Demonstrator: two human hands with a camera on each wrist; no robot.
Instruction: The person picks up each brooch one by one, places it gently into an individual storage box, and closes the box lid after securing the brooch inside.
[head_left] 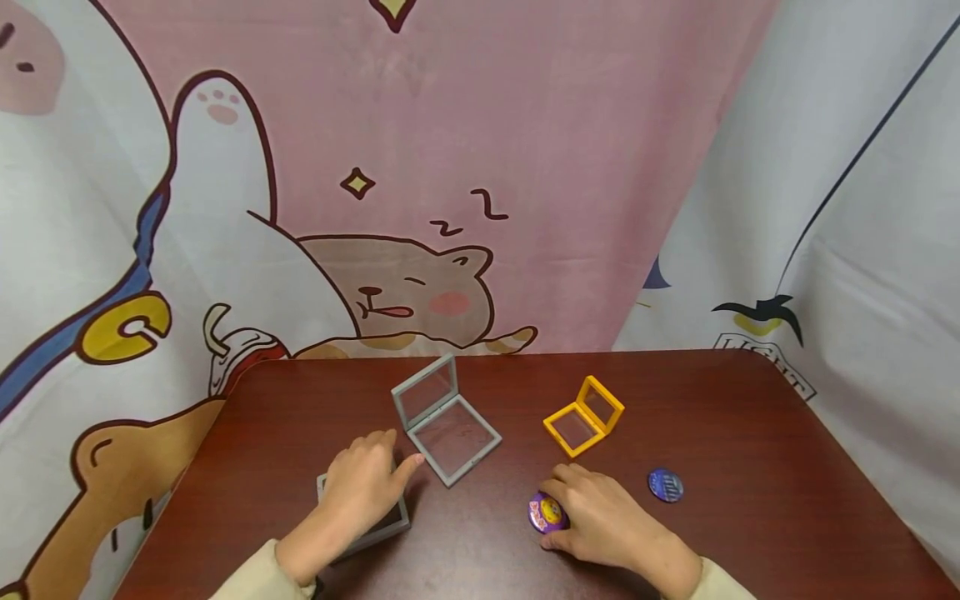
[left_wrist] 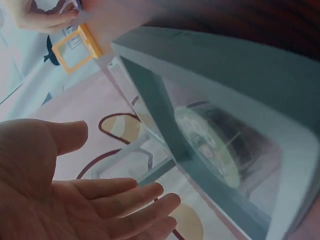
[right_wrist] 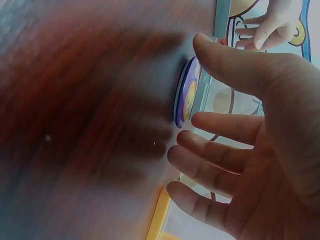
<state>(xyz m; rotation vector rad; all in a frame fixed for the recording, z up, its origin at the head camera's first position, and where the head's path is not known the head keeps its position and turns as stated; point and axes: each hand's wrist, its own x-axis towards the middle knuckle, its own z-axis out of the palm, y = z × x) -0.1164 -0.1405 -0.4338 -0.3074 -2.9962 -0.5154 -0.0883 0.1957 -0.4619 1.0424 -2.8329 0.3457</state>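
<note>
A closed grey frame (head_left: 375,536) lies at the front left, partly under my left hand (head_left: 362,486); a round badge shows through its clear window in the left wrist view. That hand hovers over it with fingers extended, holding nothing. A purple round badge (head_left: 546,512) with a yellow figure lies on the table (head_left: 480,550). Around its right side are the relaxed fingers and thumb of my right hand (head_left: 603,517); in the right wrist view the purple badge (right_wrist: 187,92) sits between thumb and fingers, not visibly pinched.
An opened grey frame (head_left: 450,479) stands hinged at the middle of the table. To its right is a smaller opened yellow frame (head_left: 573,451). A blue round badge (head_left: 665,485) lies at the right. A patterned curtain (head_left: 570,167) hangs behind the table.
</note>
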